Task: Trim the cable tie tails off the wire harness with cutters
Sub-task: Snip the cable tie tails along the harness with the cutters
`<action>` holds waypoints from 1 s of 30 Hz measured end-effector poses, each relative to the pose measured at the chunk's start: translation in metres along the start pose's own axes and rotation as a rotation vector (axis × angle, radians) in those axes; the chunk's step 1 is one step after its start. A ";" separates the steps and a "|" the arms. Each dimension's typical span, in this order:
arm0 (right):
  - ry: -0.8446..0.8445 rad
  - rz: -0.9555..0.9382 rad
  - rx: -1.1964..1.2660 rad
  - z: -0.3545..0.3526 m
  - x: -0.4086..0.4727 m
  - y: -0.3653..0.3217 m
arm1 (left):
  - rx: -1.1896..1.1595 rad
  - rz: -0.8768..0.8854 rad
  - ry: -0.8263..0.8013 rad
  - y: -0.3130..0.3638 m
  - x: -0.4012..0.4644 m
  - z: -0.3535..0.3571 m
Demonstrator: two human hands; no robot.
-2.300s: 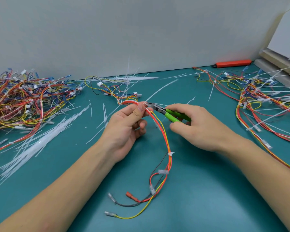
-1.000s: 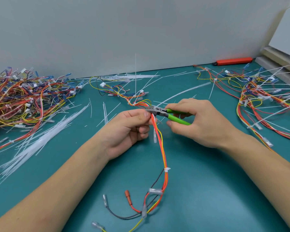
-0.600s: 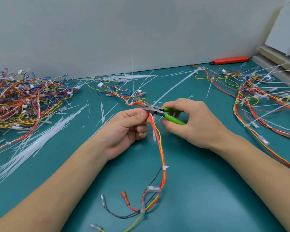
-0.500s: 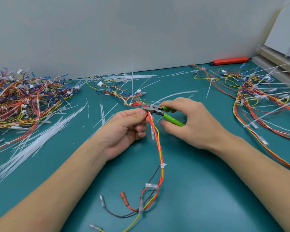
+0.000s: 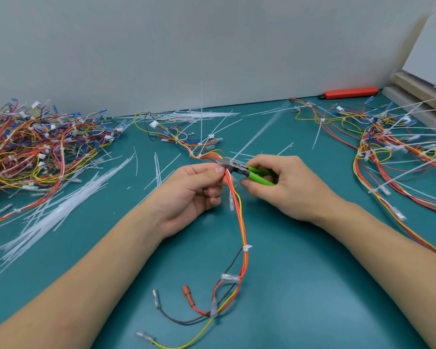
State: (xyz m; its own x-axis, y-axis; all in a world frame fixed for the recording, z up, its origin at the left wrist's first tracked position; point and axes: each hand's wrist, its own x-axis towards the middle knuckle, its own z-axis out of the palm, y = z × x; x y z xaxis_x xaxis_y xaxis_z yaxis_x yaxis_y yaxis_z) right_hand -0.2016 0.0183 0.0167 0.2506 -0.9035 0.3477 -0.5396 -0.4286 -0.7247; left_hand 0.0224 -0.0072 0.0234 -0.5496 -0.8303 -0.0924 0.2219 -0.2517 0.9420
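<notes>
My left hand (image 5: pixel 191 190) pinches a red, orange and yellow wire harness (image 5: pixel 241 227) between thumb and fingers just above the table. My right hand (image 5: pixel 287 187) grips green-handled cutters (image 5: pixel 247 171), whose metal jaws sit against the harness right at my left thumb tip. A long white cable tie tail (image 5: pixel 259 129), blurred, slants up and right from the jaws. Below my hands the harness hangs down to a trimmed white tie (image 5: pixel 247 248) and ends in several terminals near the front edge. Another tie tail (image 5: pixel 201 112) stands straight up from the harness's far part.
A big tangle of harnesses (image 5: pixel 35 147) lies at the left, with a heap of cut white tails (image 5: pixel 56 212) in front of it. More harnesses with untrimmed tails (image 5: pixel 400 152) spread at the right. An orange tool (image 5: pixel 350 93) lies by the back wall.
The cutters' jaws stayed at the harness by my left thumb. The long white tail at the jaws swung and now streaks up to the right, blurred. Both hands shifted slightly.
</notes>
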 end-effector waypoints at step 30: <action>0.081 0.008 -0.260 0.003 -0.001 -0.002 | 0.017 0.008 -0.077 0.003 0.001 -0.002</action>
State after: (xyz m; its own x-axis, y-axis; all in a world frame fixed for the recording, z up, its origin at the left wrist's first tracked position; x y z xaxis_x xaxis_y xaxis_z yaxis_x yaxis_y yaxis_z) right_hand -0.1982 0.0198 0.0167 0.1855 -0.8990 0.3967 -0.7324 -0.3957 -0.5542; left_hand 0.0240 -0.0096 0.0255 -0.6083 -0.7914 -0.0599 0.2133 -0.2357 0.9481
